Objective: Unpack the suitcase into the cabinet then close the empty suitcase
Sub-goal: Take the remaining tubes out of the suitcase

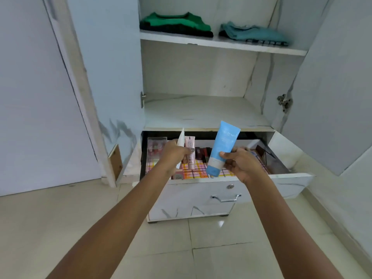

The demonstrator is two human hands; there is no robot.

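Grips a white tube [181, 140] in the left hand [173, 153], fingers curled round it, just beside a pink tube [190, 156]; cannot tell whether that one is held too. Pinches a blue tube [222, 146] in the right hand [240, 162], cap downward, thumb on its front. Holds both above the open drawer [281, 176] of the cabinet [201, 77], over a checked liner [196, 170]. Faces folded green clothes [175, 22] and teal clothes [252, 33] on the top shelf [221, 44].

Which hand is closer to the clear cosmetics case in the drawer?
Left. The left hand, gripping a white tube, is just right of the clear cosmetics case; the right hand, holding the blue tube, is farther right.
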